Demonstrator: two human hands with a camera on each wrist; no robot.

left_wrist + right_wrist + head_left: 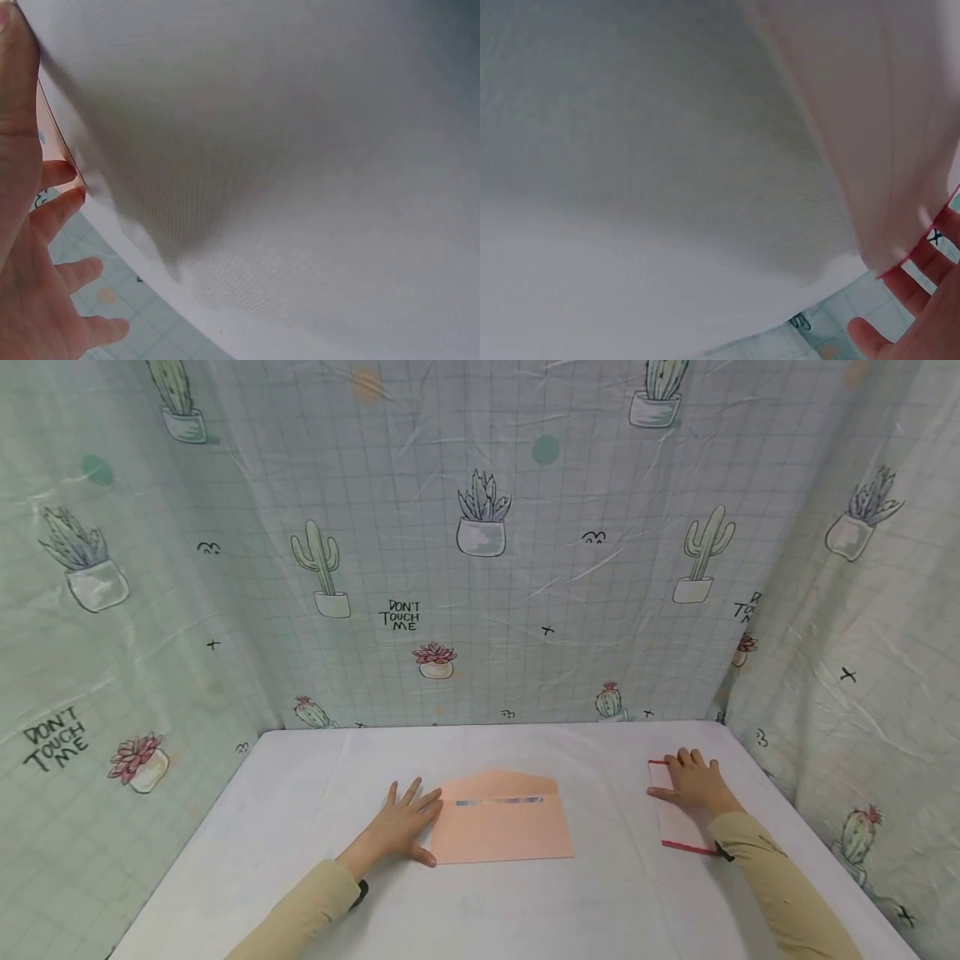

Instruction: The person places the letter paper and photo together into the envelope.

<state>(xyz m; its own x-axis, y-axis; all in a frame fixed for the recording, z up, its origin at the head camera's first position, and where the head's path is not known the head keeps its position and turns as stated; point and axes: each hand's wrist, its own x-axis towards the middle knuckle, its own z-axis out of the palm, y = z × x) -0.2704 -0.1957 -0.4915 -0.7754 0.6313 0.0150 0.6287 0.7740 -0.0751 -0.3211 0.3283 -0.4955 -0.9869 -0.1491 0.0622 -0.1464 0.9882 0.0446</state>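
Observation:
An orange envelope (502,835) lies flat on the table, its pointed flap unfolded away from me and a narrow bluish strip across it. My left hand (397,822) rests at the envelope's left edge, fingers spread, thumb by the near corner. In the left wrist view only a sliver of the envelope (51,135) shows beside the fingers. To the right lies a thin pale sheet (681,827) with a red strip along its near and far ends. Over it is my right hand (697,785), fingertips at the far red edge and thumb stretched out to the left.
A white cloth covers the table (480,910). Behind it and on both sides hang curtains (495,593) printed with potted cacti. Bare table lies between the envelope and the pale sheet.

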